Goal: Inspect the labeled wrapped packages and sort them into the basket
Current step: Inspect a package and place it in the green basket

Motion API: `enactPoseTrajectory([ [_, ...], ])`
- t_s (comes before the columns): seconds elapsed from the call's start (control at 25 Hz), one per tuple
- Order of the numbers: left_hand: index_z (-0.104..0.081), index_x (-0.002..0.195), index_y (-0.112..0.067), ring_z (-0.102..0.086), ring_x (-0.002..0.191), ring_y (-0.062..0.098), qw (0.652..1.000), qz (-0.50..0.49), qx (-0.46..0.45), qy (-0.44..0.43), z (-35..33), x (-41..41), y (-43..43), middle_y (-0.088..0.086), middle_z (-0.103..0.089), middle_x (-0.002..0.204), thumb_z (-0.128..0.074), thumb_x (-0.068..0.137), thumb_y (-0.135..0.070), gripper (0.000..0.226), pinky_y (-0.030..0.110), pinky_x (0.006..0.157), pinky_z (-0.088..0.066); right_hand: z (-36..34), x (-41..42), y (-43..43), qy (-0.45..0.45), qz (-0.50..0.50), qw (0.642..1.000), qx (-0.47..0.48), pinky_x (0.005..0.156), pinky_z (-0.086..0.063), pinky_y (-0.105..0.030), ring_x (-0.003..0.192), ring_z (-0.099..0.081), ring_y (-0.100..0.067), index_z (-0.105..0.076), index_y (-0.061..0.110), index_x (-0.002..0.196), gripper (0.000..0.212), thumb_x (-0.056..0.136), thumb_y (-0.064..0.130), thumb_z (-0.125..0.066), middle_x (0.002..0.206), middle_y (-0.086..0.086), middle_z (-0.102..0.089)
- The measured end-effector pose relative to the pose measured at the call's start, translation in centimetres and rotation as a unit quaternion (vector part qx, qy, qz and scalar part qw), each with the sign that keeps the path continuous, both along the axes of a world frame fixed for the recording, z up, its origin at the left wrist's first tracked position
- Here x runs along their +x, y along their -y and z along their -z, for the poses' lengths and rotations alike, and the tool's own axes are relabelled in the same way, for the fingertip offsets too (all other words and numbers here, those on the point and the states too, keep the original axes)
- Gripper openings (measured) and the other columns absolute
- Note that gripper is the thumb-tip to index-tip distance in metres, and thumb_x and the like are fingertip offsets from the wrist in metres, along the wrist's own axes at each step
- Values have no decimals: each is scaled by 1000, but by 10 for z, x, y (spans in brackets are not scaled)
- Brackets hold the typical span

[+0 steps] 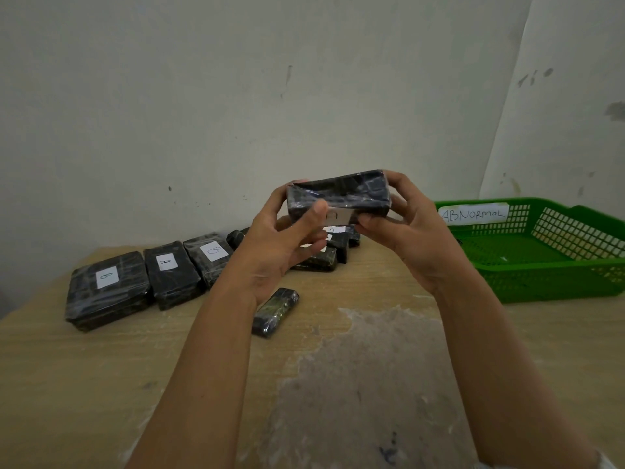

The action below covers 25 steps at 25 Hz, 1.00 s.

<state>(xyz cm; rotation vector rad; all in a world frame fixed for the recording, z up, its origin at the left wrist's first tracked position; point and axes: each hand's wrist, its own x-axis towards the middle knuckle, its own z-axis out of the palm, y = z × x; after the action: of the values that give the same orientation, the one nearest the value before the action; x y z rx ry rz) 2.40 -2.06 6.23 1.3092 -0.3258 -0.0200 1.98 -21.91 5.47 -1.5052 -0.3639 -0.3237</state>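
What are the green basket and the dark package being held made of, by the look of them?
Green basket: probably moulded plastic, slightly glossy, given its uniform colour and lattice walls. Held package: something dark under what looks like clear shiny film, going by the wrinkles and streaky highlights; the contents cannot be told. Its label looks like matt white paper.

Black wrapped package (338, 194) up in air, label on lower face, half hidden. Labeled packages (108, 286) in row at back left, small one (275, 311) lying apart in front. Green basket (541, 282) far right, tagged ABNORMAL.
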Motion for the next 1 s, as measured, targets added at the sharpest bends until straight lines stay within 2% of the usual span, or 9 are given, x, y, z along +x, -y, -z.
enactPoseTrajectory([
  [0.12,-66,125,-25,-73,93,21,999,-19,-27,0,-2,0,1,10,-75,107,-69,92,-23,33,27,77,-61,0,-1,-2,10,9,1000,-8,84,-61,-31,108,-71,-18,-57,25,136,59,88,-8,-70,115,-5,-73],
  [0.2,-65,127,-23,-74,96,22,999,-32,-22,17,-1,0,2,10,-75,107,-68,94,-15,34,31,83,-62,-2,-3,-2,7,3,1000,-29,81,-59,-25,105,-71,-7,-54,31,139,68,86,-6,-73,116,0,-71],
  [0.28,-65,126,-23,-74,103,24,999,-38,-10,32,-1,0,3,13,-74,113,-69,94,-13,34,35,90,-61,-3,-6,-4,-1,-1,999,-40,78,-59,-20,101,-70,0,-50,37,142,71,84,5,-77,118,6,-67],
  [0.36,-65,124,-23,-73,107,26,998,-39,-5,40,-2,-1,3,14,-73,116,-69,94,-11,33,35,91,-61,-4,-6,-9,-12,5,1000,-11,84,-61,-27,104,-71,-8,-51,37,141,65,85,18,-78,118,6,-67],
  [0.44,-66,122,-24,-72,109,26,998,-39,1,48,-1,-2,5,15,-71,118,-69,93,-8,32,35,91,-60,-3,-5,-16,-18,26,999,23,88,-61,-32,107,-71,-16,-55,33,137,53,89,22,-75,116,3,-67],
  [0.6,-68,118,-27,-72,109,25,998,-44,20,51,1,-1,11,14,-69,119,-73,90,-9,34,34,90,-60,2,-2,-25,12,87,996,12,86,-62,-32,99,-71,-12,-56,25,130,46,90,13,-75,108,5,-67],
  [0.76,-71,112,-24,-74,102,25,995,-92,19,42,3,0,13,13,-73,110,-75,90,-17,23,35,87,-62,0,-4,-24,7,75,997,1,84,-62,-29,90,-72,-4,-57,24,130,46,89,12,-75,99,10,-67],
  [0.88,-73,108,-23,-76,96,22,993,-112,4,33,3,3,10,10,-75,103,-73,92,-13,19,35,85,-63,-2,-4,-22,-19,41,999,27,83,-61,-27,99,-73,-12,-57,28,135,45,95,12,-69,110,2,-69],
  [1.0,-73,108,-23,-76,95,23,993,-109,12,33,2,3,10,10,-75,103,-73,92,-16,18,35,84,-63,-1,-1,-22,-39,53,997,35,82,-60,-24,100,-73,-18,-62,10,129,32,97,7,-65,116,-7,-71],
])
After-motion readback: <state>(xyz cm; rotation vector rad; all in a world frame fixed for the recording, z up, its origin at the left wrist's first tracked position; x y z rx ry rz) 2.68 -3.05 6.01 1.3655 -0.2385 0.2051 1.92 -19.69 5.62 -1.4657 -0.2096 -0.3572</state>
